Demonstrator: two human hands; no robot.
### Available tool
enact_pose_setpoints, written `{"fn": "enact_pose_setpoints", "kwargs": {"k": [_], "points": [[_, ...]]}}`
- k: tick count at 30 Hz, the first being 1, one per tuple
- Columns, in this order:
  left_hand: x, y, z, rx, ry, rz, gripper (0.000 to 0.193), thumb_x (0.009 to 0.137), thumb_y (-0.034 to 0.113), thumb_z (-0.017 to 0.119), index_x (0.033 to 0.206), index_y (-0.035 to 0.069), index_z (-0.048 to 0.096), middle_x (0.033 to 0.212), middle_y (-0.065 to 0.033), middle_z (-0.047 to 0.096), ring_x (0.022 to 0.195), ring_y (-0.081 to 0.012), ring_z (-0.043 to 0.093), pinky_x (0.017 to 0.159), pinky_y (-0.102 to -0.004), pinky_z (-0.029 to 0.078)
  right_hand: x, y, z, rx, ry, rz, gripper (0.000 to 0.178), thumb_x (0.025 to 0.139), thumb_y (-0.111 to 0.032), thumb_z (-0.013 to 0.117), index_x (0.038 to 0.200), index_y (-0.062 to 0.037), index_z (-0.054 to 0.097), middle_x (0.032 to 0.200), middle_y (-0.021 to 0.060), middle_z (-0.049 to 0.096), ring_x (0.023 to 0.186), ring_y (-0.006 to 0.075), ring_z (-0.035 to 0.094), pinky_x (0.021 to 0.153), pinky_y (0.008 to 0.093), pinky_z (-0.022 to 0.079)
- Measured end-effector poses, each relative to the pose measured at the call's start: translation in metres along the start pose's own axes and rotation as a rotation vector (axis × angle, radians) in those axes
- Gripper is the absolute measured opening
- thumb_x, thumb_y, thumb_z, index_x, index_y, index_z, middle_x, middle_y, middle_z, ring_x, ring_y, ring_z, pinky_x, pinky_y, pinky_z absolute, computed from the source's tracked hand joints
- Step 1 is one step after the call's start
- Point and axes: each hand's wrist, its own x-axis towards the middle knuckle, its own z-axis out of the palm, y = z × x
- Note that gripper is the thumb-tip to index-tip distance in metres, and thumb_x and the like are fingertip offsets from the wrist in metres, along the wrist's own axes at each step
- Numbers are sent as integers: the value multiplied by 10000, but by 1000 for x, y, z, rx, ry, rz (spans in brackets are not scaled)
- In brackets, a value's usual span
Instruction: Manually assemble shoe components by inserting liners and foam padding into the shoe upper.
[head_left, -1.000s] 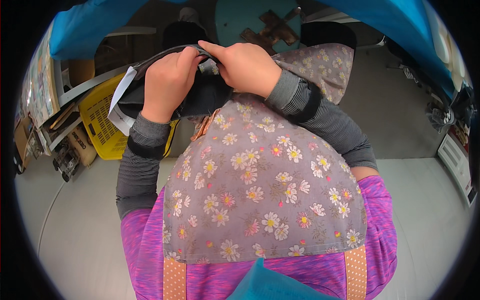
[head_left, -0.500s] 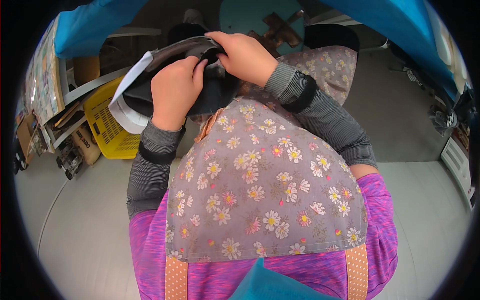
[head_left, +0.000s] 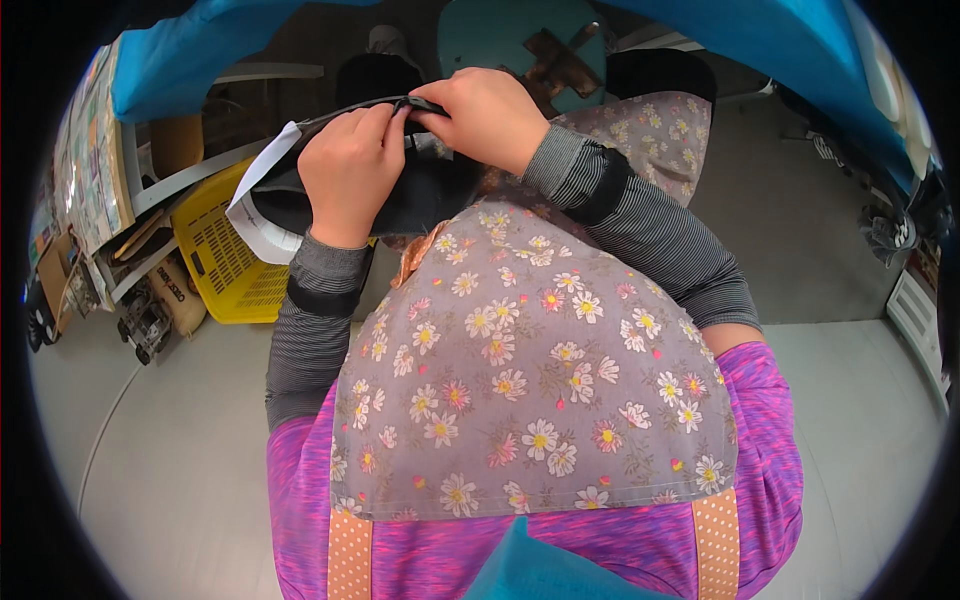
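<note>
A black fabric piece (head_left: 428, 188) with a curved white band (head_left: 257, 200) along its left side rests over my lap, beyond the flowered apron (head_left: 540, 380). I cannot make out exactly what article it is. My left hand (head_left: 350, 175) pinches its dark upper edge between thumb and fingers. Close by on the right, my right hand (head_left: 490, 118) grips the same edge, fingers curled over it. The two hands almost meet at a narrow black strip of the edge. Part of the piece is hidden behind my left hand.
To the left stands a yellow plastic basket (head_left: 225, 262) beside a shelf frame. Blue cloth (head_left: 210, 50) hangs across the top. Ahead is a teal stool (head_left: 480, 40) with brown straps or wood pieces (head_left: 560, 70) on it. A white crate (head_left: 915, 325) stands at right.
The edge of the black fabric piece has been drawn down and flattened, and its grey inner side no longer shows. My hands have shifted slightly, still gripping the edge.
</note>
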Motion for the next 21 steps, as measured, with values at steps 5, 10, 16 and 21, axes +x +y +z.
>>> {"fn": "enact_pose_setpoints", "kwargs": {"k": [5, 10, 16, 21], "points": [[2, 6, -3, 5, -2, -71, 105, 776, 163, 710, 800, 66, 674, 692, -61, 648, 608, -213, 624, 548, -294, 476, 2, 9, 2, -48, -48, 40, 204, 831, -238, 595, 928, -84, 687, 737, 140, 658, 707, 319, 641, 643, 408, 524], [4, 13, -20, -22, -190, -114, 165, 767, 197, 714, 844, 57, 677, 795, -74, 667, 711, -252, 634, 640, -315, 499, -3, 17, 2, 11, 34, 46, 202, 842, -242, 587, 940, -98, 691, 748, 130, 665, 715, 313, 648, 642, 409, 524], [0, 12, -23, -22, -245, -143, 133, 795, 168, 679, 894, 79, 690, 811, -72, 667, 743, -251, 636, 657, -319, 497, -3, 17, -1, 55, 33, 119, 246, 861, -322, 597, 974, -127, 696, 803, 107, 677, 746, 307, 650, 672, 398, 524], [1, 12, -15, 5, -165, -109, 110, 810, 157, 667, 887, 84, 693, 786, -72, 664, 732, -239, 637, 628, -314, 489, -2, 27, 11, 199, 295, -78, 217, 865, -259, 610, 978, -86, 678, 841, 130, 671, 774, 318, 641, 698, 395, 517]]}}
